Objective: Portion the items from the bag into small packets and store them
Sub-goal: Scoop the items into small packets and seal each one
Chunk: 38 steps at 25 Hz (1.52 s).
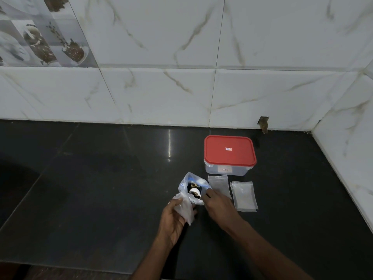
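A clear plastic bag with dark and white items inside stands open on the black counter. My left hand grips a small clear packet beside the bag's left side. My right hand reaches into the bag's mouth from the right, its fingertips at the bag's rim; whether it holds an item is hidden. Two empty small packets lie flat to the right, one close to the bag and one further right.
A clear storage box with a red lid stands shut behind the packets. The tiled wall runs along the back and meets a side wall at the right corner. The counter's front edge is at the bottom left.
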Tool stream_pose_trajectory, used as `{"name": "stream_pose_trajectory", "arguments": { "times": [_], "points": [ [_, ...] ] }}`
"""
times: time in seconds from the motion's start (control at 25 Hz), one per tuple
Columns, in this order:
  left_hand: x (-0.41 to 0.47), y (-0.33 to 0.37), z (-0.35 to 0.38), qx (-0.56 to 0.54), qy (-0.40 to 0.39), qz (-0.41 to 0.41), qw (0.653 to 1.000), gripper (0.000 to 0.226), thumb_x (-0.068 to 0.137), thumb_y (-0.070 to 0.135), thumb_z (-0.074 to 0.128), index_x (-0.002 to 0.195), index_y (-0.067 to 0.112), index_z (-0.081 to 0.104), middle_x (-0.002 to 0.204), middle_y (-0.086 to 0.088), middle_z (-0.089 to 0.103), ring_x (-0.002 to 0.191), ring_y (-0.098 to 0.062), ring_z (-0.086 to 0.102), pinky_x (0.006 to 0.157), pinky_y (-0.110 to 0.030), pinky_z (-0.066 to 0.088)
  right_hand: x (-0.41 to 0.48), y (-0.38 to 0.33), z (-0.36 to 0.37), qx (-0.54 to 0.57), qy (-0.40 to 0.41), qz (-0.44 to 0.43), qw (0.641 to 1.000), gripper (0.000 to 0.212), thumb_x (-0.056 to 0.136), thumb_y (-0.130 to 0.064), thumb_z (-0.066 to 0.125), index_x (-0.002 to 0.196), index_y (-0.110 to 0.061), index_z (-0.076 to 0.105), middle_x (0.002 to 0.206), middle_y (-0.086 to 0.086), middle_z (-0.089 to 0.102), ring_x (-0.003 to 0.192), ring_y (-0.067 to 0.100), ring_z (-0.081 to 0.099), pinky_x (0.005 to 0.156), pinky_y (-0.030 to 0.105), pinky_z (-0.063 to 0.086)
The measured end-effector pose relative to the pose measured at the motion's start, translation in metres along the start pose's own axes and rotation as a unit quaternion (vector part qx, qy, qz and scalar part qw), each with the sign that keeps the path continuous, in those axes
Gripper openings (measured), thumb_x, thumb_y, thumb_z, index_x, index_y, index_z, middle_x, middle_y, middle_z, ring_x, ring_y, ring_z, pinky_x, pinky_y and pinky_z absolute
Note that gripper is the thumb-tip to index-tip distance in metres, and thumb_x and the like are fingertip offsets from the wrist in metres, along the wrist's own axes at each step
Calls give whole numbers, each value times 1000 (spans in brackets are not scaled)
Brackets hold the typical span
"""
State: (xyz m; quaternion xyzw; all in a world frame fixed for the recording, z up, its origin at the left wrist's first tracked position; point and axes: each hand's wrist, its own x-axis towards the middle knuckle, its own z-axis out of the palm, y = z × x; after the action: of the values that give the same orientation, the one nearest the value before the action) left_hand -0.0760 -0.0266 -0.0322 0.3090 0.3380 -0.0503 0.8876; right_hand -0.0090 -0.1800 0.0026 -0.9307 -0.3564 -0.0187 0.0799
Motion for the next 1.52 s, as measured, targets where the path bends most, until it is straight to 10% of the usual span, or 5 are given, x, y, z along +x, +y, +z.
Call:
{"name": "stream_pose_trajectory", "arguments": {
  "times": [0.36, 0.64, 0.92, 1.32, 1.52],
  "points": [
    [2, 8, -2, 180, -3, 32, 983, 35, 91, 10, 59, 125, 2, 63, 110, -23, 73, 95, -35, 69, 82, -48, 55, 16, 13, -20, 540, 4, 407, 736, 9, 83, 6, 67, 75, 4, 71, 65, 20, 65, 51, 20, 60, 54, 33, 57],
    [-7, 9, 0, 439, 40, 147, 885, 24, 82, 23, 80, 104, 24, 69, 98, 0, 78, 91, -14, 75, 83, -36, 61, 7, 5, -47, 526, 75, 326, 782, 13, 84, -2, 68, 73, -8, 73, 60, 9, 69, 50, 19, 65, 56, 34, 59],
    [-2, 4, -2, 468, 52, 169, 866, 37, 73, 29, 86, 104, 25, 66, 100, 1, 76, 89, -10, 74, 79, -30, 59, -20, -12, -23, 96, 155, -14, 983, 13, 72, -12, 80, 81, -15, 71, 80, 0, 67, 65, 11, 62, 55, 22, 50],
    [-2, 1, -6, 455, 41, 171, 873, 61, 54, 51, 82, 108, 27, 64, 102, 2, 77, 94, -14, 75, 89, -45, 60, -49, 3, 0, 7, 202, -163, 966, 27, 88, -18, 54, 103, -6, 73, 95, 8, 72, 83, 17, 70, 69, 25, 58],
    [-5, -2, -7, 469, 48, 178, 864, 46, 71, 32, 87, 110, 26, 64, 105, 3, 75, 94, -9, 73, 87, -36, 61, -37, 4, -7, 119, 218, 3, 969, 10, 81, -12, 70, 91, -13, 73, 83, 0, 67, 70, 8, 63, 65, 10, 44]
  ]
}}
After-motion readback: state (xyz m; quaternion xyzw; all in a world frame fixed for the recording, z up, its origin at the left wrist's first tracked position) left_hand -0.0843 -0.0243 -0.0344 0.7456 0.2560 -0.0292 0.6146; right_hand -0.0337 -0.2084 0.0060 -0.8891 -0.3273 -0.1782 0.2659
